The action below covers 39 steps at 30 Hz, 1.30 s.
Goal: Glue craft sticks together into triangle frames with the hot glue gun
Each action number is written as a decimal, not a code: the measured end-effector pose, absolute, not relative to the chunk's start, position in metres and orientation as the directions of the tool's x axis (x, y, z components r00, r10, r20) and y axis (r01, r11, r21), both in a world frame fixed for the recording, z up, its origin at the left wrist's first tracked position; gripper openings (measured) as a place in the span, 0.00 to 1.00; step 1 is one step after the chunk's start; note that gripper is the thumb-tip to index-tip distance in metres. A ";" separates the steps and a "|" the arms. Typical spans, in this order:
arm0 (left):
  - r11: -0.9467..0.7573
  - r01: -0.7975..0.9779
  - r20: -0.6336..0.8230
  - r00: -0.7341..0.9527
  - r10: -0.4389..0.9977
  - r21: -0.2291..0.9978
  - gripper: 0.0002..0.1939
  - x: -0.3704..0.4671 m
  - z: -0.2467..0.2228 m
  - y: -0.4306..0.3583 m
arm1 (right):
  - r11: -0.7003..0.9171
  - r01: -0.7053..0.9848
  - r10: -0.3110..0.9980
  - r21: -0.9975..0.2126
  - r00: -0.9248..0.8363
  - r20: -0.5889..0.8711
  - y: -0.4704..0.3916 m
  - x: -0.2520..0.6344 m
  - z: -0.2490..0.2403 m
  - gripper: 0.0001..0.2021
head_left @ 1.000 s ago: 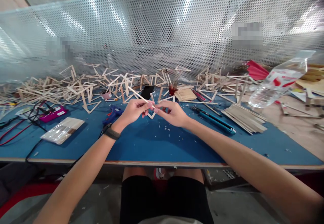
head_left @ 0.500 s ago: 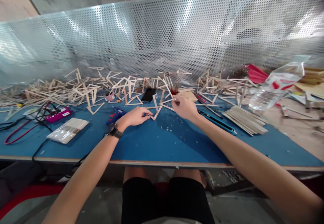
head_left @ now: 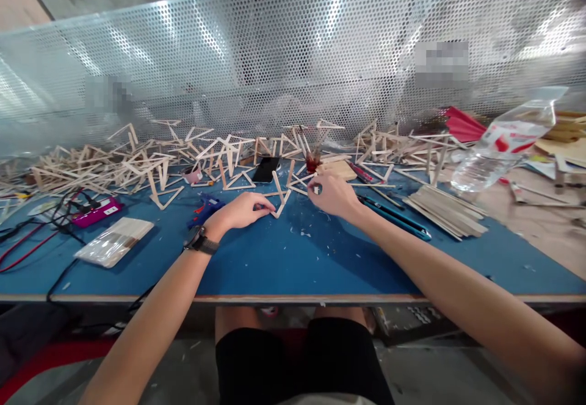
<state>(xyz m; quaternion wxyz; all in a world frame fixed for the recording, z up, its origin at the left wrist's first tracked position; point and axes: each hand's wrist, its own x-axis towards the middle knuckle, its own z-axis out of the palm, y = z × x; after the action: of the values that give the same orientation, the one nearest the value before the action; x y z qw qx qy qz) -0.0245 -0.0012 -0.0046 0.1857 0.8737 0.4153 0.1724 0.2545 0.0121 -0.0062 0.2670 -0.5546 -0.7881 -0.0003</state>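
My left hand (head_left: 245, 211) is closed in a pinch at the lower corner of a small frame of flat wooden sticks (head_left: 281, 205). One stick of that frame rises at a slant above the blue table top. To the right, my right hand (head_left: 336, 196) has thumb and forefinger curled into a ring, tips together by the ends of some pale sticks (head_left: 298, 184). Whatever is between those tips is too small to make out. Just beyond my left wrist lies a blue glue gun (head_left: 204, 208).
Many joined sticks (head_left: 105, 164) are heaped along the perforated metal screen (head_left: 274, 45). A phone (head_left: 266, 169) lies before them. On the right are teal cutters (head_left: 396, 217), loose flat sticks (head_left: 444, 211) and a tilted plastic bottle (head_left: 499, 149). A purple power strip (head_left: 98, 211) and wrapped sticks (head_left: 114, 241) lie left.
The view has shifted slightly. My right thumb and forefinger have curled into a rounder ring. My left hand stays at the corner of the stick frame.
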 end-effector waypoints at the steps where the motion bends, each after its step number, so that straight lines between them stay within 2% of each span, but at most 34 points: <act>1: -0.591 0.662 0.146 0.600 0.786 0.462 0.12 -0.024 -0.005 0.000 | 0.429 0.853 0.866 -0.296 -0.297 0.401 0.010 0.252 -0.007 0.09; 4: -0.631 0.647 0.166 0.630 0.759 0.428 0.13 -0.024 -0.008 0.002 | 0.578 0.762 0.800 -0.291 -0.460 0.385 0.005 0.245 -0.013 0.08; 9: -0.686 0.641 0.164 0.678 0.716 0.345 0.14 -0.018 -0.010 0.005 | 0.661 0.671 0.745 -0.335 -0.534 0.400 0.004 0.237 -0.025 0.13; 15: -0.721 0.620 0.145 0.718 0.680 0.311 0.15 -0.004 -0.002 -0.001 | 0.604 0.657 0.795 -0.451 -0.454 0.402 0.004 0.238 -0.021 0.18; 20: -0.726 0.624 0.130 0.726 0.676 0.290 0.13 0.003 0.006 -0.005 | 0.578 0.604 0.816 -0.548 -0.436 0.379 0.003 0.236 -0.017 0.14; 25: -0.795 0.567 0.149 0.785 0.601 0.216 0.15 0.002 0.013 -0.003 | 0.582 0.612 0.810 -0.536 -0.377 0.449 0.016 0.241 -0.022 0.14; 29: -0.794 0.567 0.246 0.756 0.607 0.219 0.13 0.005 0.017 -0.007 | 0.608 0.620 0.779 -0.497 -0.342 0.526 0.031 0.253 -0.028 0.15; 32: -0.804 0.552 0.276 0.755 0.594 0.221 0.13 0.008 0.020 -0.016 | 0.671 0.552 0.738 -0.495 -0.435 0.515 0.032 0.256 -0.026 0.16; 35: -0.807 0.544 0.296 0.751 0.590 0.228 0.13 0.010 0.021 -0.024 | 0.673 0.499 0.739 -0.545 -0.486 0.468 0.024 0.250 -0.022 0.17; 39: -0.804 0.542 0.313 0.741 0.594 0.245 0.13 0.011 0.017 -0.027 | 0.562 0.606 0.826 -0.562 -0.387 0.409 0.018 0.241 -0.020 0.22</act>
<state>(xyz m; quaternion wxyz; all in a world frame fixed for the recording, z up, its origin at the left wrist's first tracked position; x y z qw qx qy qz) 0.0109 -0.0273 0.0172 0.0691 0.9304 0.3052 0.1910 0.2409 0.0177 -0.0200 0.3380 -0.4387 -0.8166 0.1628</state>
